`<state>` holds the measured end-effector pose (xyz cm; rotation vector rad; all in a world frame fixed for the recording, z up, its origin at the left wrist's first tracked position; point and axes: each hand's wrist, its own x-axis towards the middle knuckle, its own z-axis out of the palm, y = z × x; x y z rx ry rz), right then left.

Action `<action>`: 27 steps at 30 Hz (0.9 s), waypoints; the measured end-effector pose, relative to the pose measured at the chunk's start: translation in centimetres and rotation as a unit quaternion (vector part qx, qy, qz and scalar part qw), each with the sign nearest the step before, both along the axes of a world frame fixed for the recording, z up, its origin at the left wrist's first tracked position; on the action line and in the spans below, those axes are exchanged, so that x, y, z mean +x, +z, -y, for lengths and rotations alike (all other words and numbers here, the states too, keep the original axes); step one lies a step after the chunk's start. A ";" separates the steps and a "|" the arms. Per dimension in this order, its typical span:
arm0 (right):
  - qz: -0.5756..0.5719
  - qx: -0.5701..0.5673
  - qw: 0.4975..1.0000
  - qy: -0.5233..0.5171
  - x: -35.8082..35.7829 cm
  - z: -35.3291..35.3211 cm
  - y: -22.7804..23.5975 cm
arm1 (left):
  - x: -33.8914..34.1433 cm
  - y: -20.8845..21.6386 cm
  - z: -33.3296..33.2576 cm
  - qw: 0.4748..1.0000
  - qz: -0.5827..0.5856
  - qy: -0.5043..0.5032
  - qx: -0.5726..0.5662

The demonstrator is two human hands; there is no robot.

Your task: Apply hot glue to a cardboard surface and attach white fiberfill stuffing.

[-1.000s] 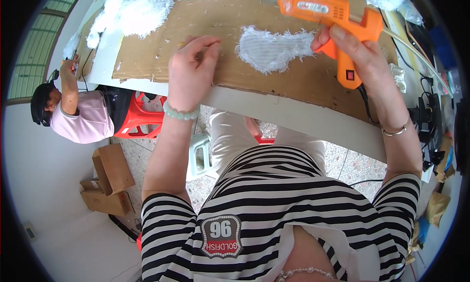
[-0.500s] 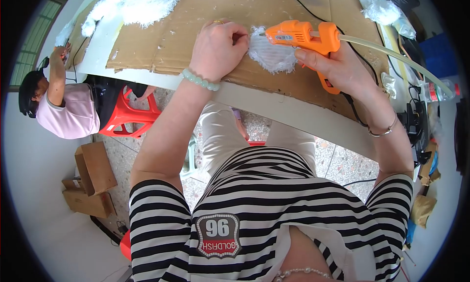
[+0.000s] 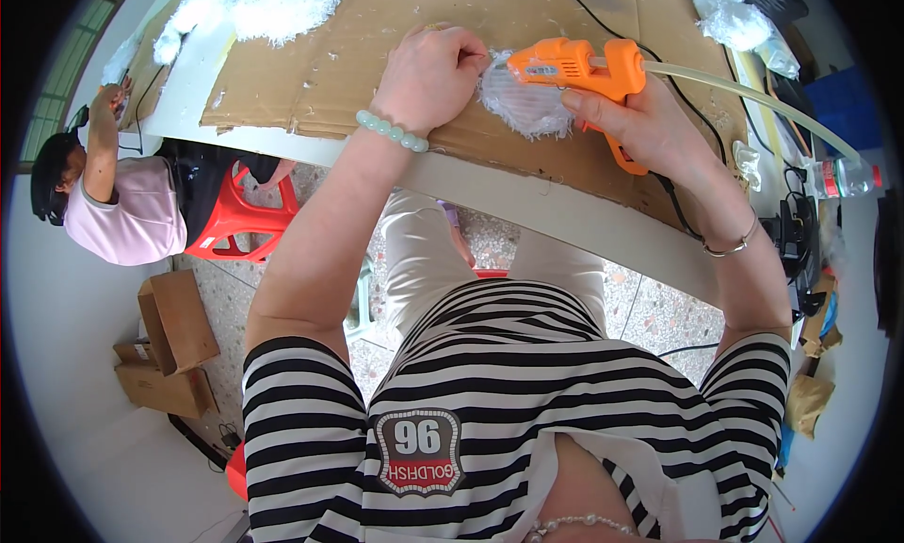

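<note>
My right hand (image 3: 652, 133) grips an orange hot glue gun (image 3: 579, 67) with a long translucent glue stick (image 3: 734, 84) running out of its back. The gun's nozzle points left, over the upper edge of a fuzzy white oval piece (image 3: 527, 103) that lies on the cardboard. At that piece's left edge, my left hand (image 3: 431, 72) is closed with thumb and forefinger pinched together. Whatever it pinches is hidden or too small to make out.
Brown cardboard (image 3: 311, 100) covers the white table (image 3: 565, 209). Fluffy white material (image 3: 287, 11) is heaped at the far left, with more (image 3: 734, 25) at far right. A black cord trails beside the gun. A plastic bottle (image 3: 843, 178) stands right. At left, a person (image 3: 127, 209) sits on a red stool (image 3: 247, 218).
My left hand has shifted slightly right and up, closer to the white piece. The glue gun has moved a little left, and its nozzle now sits over the piece's edge.
</note>
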<state>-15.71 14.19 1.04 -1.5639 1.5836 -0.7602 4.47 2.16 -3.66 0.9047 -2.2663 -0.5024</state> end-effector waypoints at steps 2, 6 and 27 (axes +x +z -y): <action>0.004 -0.002 1.000 0.003 0.1 -0.1 0.0 | 0.0 0.1 0.0 1.000 0.002 0.002 0.010; 0.002 0.001 1.000 0.003 0.1 -0.2 0.0 | 0.0 0.0 0.1 1.000 -0.002 0.001 0.023; -0.022 0.023 0.999 0.016 0.1 -1.8 1.2 | -0.1 -0.3 -0.1 1.000 -0.004 0.007 0.014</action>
